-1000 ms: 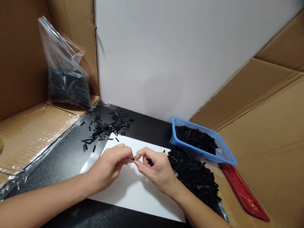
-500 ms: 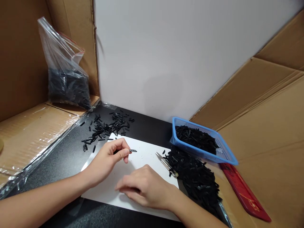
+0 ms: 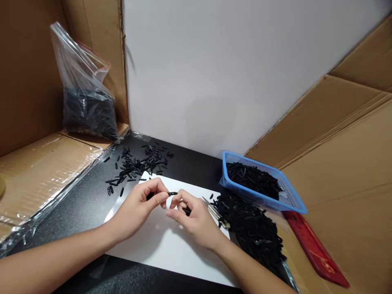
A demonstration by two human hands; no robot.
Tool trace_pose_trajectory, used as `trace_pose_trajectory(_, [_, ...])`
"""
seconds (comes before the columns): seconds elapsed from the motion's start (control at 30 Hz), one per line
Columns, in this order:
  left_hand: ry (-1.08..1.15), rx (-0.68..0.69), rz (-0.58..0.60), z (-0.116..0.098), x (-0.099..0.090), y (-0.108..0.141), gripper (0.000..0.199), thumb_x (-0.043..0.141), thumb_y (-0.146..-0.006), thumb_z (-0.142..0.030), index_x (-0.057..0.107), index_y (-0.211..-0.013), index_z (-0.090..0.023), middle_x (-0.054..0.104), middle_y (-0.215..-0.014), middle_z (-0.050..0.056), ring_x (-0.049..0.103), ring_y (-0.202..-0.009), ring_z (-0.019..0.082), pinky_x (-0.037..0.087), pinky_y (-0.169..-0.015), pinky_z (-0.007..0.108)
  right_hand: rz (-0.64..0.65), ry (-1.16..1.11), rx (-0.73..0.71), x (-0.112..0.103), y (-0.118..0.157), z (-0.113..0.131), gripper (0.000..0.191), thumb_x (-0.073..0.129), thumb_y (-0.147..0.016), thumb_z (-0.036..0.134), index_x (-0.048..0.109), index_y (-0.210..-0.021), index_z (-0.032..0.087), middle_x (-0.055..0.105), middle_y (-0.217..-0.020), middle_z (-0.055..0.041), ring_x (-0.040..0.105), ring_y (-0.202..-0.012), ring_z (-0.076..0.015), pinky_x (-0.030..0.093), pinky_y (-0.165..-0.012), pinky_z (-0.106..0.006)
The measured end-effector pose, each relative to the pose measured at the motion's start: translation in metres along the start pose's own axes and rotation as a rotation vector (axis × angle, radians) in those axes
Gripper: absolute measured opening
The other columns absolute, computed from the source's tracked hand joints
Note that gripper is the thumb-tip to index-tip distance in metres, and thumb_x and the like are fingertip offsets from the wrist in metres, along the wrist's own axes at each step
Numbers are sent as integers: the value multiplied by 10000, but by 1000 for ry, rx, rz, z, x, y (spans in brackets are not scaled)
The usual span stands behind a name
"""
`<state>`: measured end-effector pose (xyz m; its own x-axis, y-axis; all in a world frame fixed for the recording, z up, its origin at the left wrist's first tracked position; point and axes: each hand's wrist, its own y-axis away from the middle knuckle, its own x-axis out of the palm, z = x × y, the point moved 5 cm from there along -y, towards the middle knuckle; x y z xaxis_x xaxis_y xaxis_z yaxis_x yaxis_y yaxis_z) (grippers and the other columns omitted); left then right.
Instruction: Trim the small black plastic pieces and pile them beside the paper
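Thumb and index finger of my left hand pinch one end of a small black piece above the white sheet. My right hand is curled close beside it, index fingertip near the piece's other end. Something dark shows inside my right palm; it is too small to identify. Just right of that hand, metal snips lie at the sheet's edge, against a large pile of black pieces. A looser scatter of black pieces lies behind my left hand.
A blue basket of black pieces stands at the right, behind the pile. Beside it lies a red object. At the back left stands a clear bag of dark material. Cardboard walls flank both sides.
My right hand has moved up and toward the piece, from lower over the sheet to beside my left fingertips. My left hand has hardly moved and still pinches the black piece.
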<state>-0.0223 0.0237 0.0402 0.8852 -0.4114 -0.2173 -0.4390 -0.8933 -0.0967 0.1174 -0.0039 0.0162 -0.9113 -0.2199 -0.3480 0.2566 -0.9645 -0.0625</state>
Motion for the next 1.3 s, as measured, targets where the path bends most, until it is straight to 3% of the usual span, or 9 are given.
trace_pose_trajectory(0.17, [-6,-24,26,0,3,0,239,553,-841,-343,536,-658,-191,525,-641,-37,463,-647,135,322,-630,262,-101,-307,16,-2,-2,-4,299,608,-824,482,603,-901,193,359,-515,87,258,-464,-96,210,-463,-239])
trace_pose_trajectory(0.33, [162,-162,102,13,11,1,41,528,-809,-239,542,-786,-209,549,-726,-24,451,-710,150,315,-647,267,-259,-379,6,-6,-4,-11,230,708,-751,411,695,-776,182,472,-551,39,322,-488,-101,250,-464,-247])
trace_pose_trajectory(0.4, [315,-228,94,20,13,2,156,480,-754,-128,527,-867,-224,558,-769,-26,424,-706,141,300,-633,259,-280,-387,7,-9,-5,-13,213,714,-747,384,731,-839,192,510,-570,26,339,-491,-104,258,-459,-248])
trace_pose_trajectory(0.53, [482,-298,62,26,15,2,269,480,-689,-43,530,-885,-220,567,-778,-31,406,-703,121,297,-619,239,-293,-404,-12,-12,-5,-14,164,723,-738,334,758,-853,222,559,-619,20,329,-493,-95,253,-456,-247])
trace_pose_trajectory(0.7, [531,-298,30,25,13,-1,82,604,-809,-194,561,-879,-193,578,-749,-35,393,-619,84,301,-581,209,-301,-419,-24,-12,-4,-11,147,736,-729,332,763,-837,236,550,-618,29,300,-488,-91,235,-454,-251])
trace_pose_trajectory(0.93, [479,-377,43,29,12,-1,190,595,-862,-348,600,-830,-161,612,-678,-21,306,-464,39,206,-480,189,-288,-409,-37,-12,-4,-14,146,721,-750,305,752,-872,232,446,-562,52,271,-473,-87,195,-436,-250])
trace_pose_trajectory(1.03, [562,-425,7,29,13,1,241,529,-896,-374,627,-883,-154,624,-726,4,371,-501,55,264,-493,184,-265,-419,-35,-10,-4,-14,149,715,-759,297,734,-881,213,402,-537,65,256,-467,-81,182,-434,-241])
trace_pose_trajectory(1.2, [698,-515,-12,29,17,4,264,508,-810,-88,625,-1044,-121,666,-846,65,489,-640,98,353,-573,200,-197,-757,54,-4,-5,-17,108,603,-824,310,588,-792,208,374,-467,97,185,-401,-65,135,-406,-214])
trace_pose_trajectory(1.3, [678,-503,-11,29,16,4,288,518,-804,-66,619,-1067,-122,681,-903,73,441,-584,74,360,-608,208,-172,-893,92,-2,-7,-18,275,549,-837,337,466,-619,190,444,-499,68,209,-378,-51,138,-389,-209])
